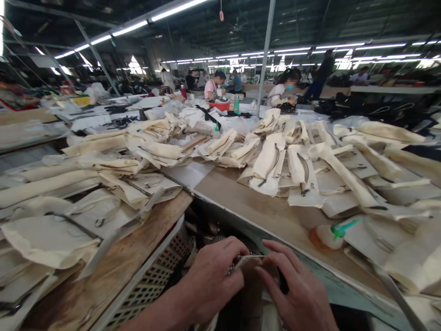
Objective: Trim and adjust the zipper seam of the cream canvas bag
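Low in the head view, my left hand [212, 276] pinches one end of a pale fabric piece [252, 259] between thumb and bent fingers. My right hand [298, 287] holds the same piece at its other end, thumb below and fingers above. The edge of the piece runs taut between the two hands, and its lower part hangs in shadow. A dark checked cloth shows just behind my left fingers. Nearest to my right hand on the table lies a squeeze bottle [329, 236] with a green nozzle and orange-brown contents.
Cream fabric pieces with dark zippers [272, 161] lie heaped across the brown tabletop [234, 197]. More cover the wooden board [138, 239] at left. A white plastic basket [151, 276] stands below its edge. A metal strip [396, 294] lies at right. Several people work farther back.
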